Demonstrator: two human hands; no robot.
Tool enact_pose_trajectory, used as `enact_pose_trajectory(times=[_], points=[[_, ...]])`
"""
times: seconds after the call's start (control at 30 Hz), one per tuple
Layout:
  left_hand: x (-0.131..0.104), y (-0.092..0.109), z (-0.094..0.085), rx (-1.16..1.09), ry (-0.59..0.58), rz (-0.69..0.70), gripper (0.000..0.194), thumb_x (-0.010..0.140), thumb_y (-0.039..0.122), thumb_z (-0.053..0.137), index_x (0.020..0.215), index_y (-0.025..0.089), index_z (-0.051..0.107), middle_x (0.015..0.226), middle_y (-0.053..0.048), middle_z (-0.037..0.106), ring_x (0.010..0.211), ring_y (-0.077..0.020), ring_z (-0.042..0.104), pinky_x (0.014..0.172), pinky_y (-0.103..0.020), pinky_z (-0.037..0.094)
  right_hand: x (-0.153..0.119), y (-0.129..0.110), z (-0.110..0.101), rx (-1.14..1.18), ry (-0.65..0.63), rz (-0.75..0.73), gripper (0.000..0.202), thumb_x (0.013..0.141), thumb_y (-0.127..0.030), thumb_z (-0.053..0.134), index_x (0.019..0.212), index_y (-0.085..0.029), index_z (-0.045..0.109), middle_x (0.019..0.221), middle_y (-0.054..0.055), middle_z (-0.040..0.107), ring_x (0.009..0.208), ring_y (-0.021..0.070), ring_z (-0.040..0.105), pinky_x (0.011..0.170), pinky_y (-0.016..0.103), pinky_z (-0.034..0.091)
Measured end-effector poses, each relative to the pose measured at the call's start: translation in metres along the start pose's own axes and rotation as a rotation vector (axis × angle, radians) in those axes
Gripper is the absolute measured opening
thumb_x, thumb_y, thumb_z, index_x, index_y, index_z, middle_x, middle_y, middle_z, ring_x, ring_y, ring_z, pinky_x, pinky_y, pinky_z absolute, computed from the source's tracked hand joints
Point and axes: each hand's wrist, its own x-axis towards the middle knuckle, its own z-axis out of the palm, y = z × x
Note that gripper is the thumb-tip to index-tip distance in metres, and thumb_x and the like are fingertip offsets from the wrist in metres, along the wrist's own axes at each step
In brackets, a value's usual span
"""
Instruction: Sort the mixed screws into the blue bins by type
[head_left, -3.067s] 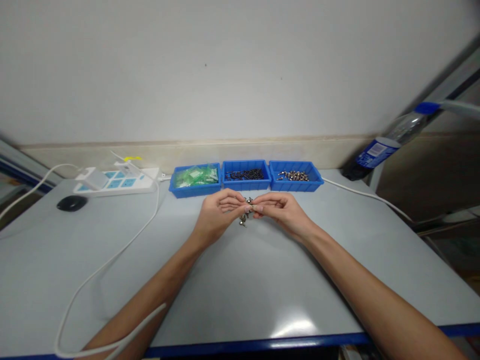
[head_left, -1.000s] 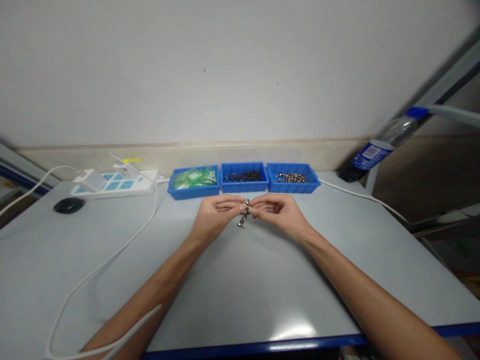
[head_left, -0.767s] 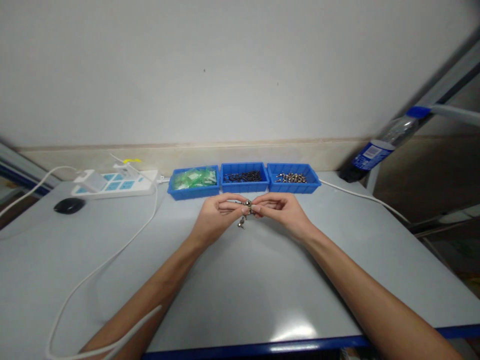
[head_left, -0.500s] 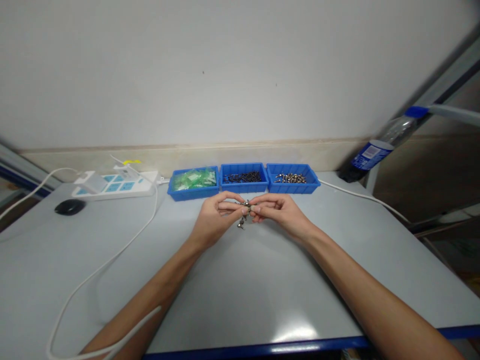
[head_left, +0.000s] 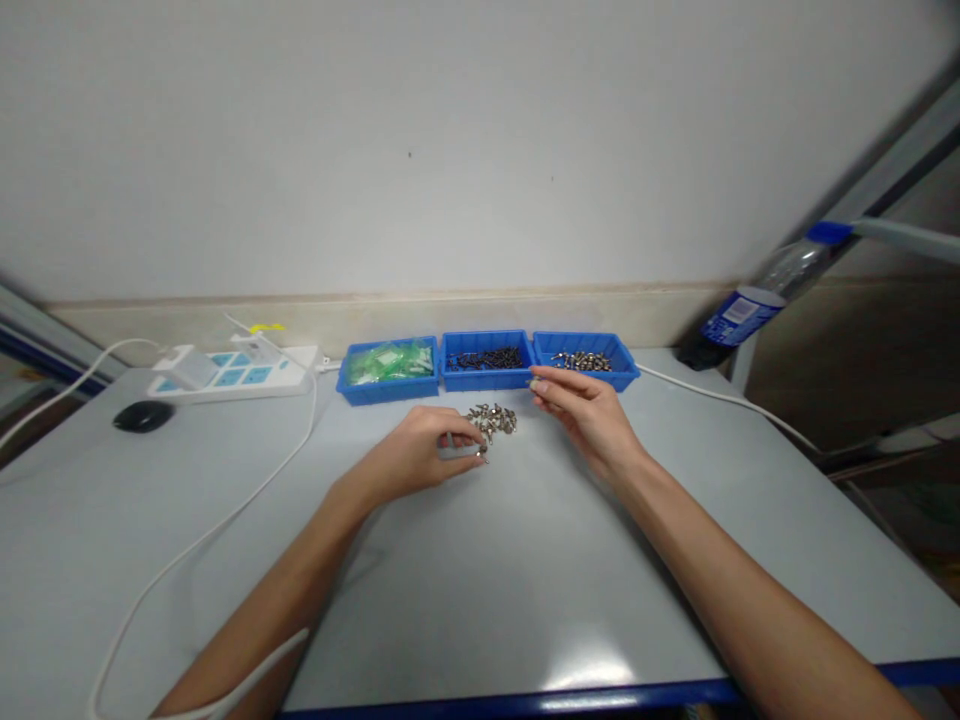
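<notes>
I see blue trays [head_left: 487, 381] on a grey table [head_left: 525, 580] against a wall [head_left: 480, 230]. Left hand [head_left: 422, 448] brackets a metal part [head_left: 484, 454]; right hand [head_left: 596, 418] is pinched closed; holds unclear.

Single head cam, fwd/down, fairly near desk [head_left: 525, 560] & hands [head_left: 420, 450], wall [head_left: 480, 150] behind

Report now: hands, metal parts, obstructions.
Left hand at a part, grip unclear. Right hand pinched near middle bin, contents unclear. Pile between hands. Cable crosses left forearm in view.
</notes>
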Motion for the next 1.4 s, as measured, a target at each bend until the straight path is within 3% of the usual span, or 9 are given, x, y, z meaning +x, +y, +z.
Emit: enact_pose_trajectory(times=[0.13,0.3,0.67,0.83,1.1,1.23,1.4], points=[[0.000,-0.002,0.002,-0.006,-0.072,0.005,0.009,0.081,0.019,0.071,0.089,0.020,0.077,0.084,-0.004,0.076,0.073,-0.0161,0.066,0.070,-0.025,0.048,0.006,0.000,-0.005,0.065,0.183,-0.075,0.047,0.066,-0.025,0.085,0.111,-0.026,0.075,0.113,0.007,0.075,0.098,0.0209,0.070,0.094,0.039,0.053],[0.001,-0.002,0.007,-0.017,-0.090,-0.005,0.009,0.082,0.014,0.067,0.081,0.018,0.075,0.080,-0.004,0.074,0.072,-0.0152,0.066,0.070,-0.023,0.049,0.006,-0.003,-0.004,0.116,0.214,-0.063,0.061,0.064,-0.021,0.082,0.122,-0.029,0.067,0.130,0.007,0.068,0.108,0.0219,0.068,0.096,0.038,0.053],[0.002,-0.007,0.009,0.039,-0.130,0.007,0.006,0.085,0.016,0.069,0.081,0.015,0.072,0.078,-0.003,0.072,0.072,-0.0148,0.064,0.069,-0.023,0.045,0.002,-0.006,-0.001,0.054,0.170,-0.028,0.041,0.066,-0.025,0.079,0.107,-0.023,0.072,0.107,0.005,0.076,0.074,0.0139,0.068,0.068,0.027,0.052],[0.001,-0.006,0.009,0.079,-0.098,0.031,0.007,0.080,0.014,0.074,0.084,0.015,0.070,0.080,-0.003,0.070,0.074,-0.0152,0.063,0.071,-0.024,0.045,0.001,-0.004,-0.001,0.035,0.151,-0.028,0.037,0.068,-0.029,0.079,0.104,-0.022,0.073,0.104,0.006,0.077,0.070,0.0127,0.066,0.066,0.027,0.050],[0.000,-0.007,0.013,0.053,-0.116,0.056,0.005,0.086,0.012,0.067,0.083,0.016,0.069,0.084,-0.003,0.071,0.078,-0.0148,0.064,0.075,-0.024,0.046,0.001,-0.006,0.001,0.017,0.137,-0.003,0.035,0.067,-0.031,0.080,0.100,-0.021,0.073,0.099,0.006,0.077,0.067,0.0128,0.064,0.066,0.027,0.049],[0.001,-0.002,0.012,0.028,-0.051,0.032,0.006,0.085,0.011,0.065,0.082,0.015,0.067,0.077,-0.001,0.067,0.071,-0.0128,0.061,0.068,-0.023,0.046,-0.001,-0.006,0.002,0.012,0.110,0.004,0.030,0.067,-0.029,0.079,0.095,-0.019,0.074,0.088,0.005,0.077,0.065,0.0120,0.063,0.065,0.026,0.049],[0.002,0.005,0.015,-0.193,0.074,-0.039,0.003,0.084,0.014,0.066,0.084,0.014,0.068,0.073,-0.001,0.069,0.064,-0.0112,0.065,0.066,-0.021,0.053,-0.002,-0.001,0.002,-0.045,0.000,0.000,0.023,0.070,-0.031,0.077,0.089,-0.018,0.075,0.079,0.004,0.075,0.063,0.0124,0.062,0.066,0.027,0.049]])
